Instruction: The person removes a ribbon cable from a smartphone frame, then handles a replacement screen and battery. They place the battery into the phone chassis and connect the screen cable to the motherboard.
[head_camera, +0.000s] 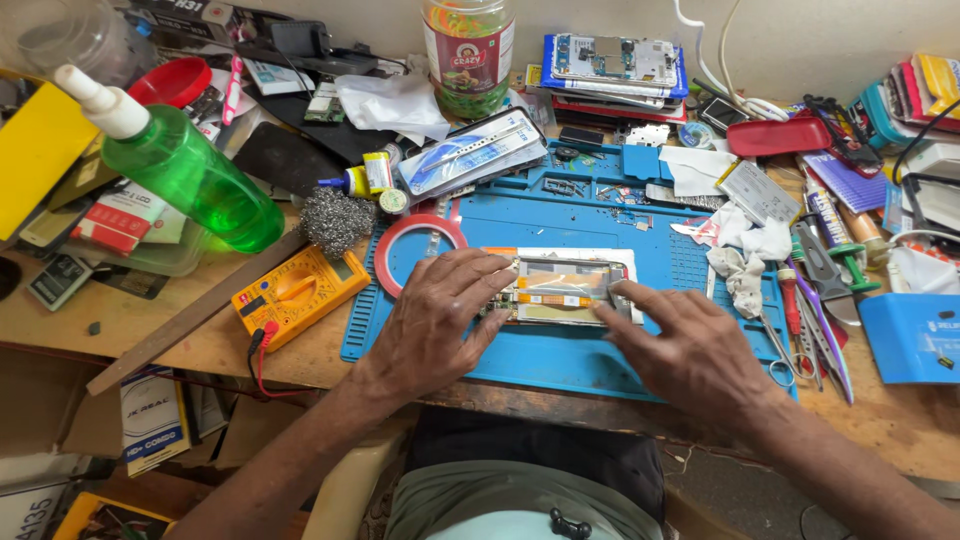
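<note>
Resting near the mat's (560, 365) front edge, left hand (440, 325) and right hand (685, 350) press spread fingertips on opened phone (565, 285).

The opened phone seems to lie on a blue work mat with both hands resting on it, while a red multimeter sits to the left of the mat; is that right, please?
Not quite: the multimeter is yellow, not red, as the head view shows. The rest holds: the opened phone lies on the blue work mat, with the left hand and right hand resting on it, and the multimeter sits to the left of the mat.
</note>
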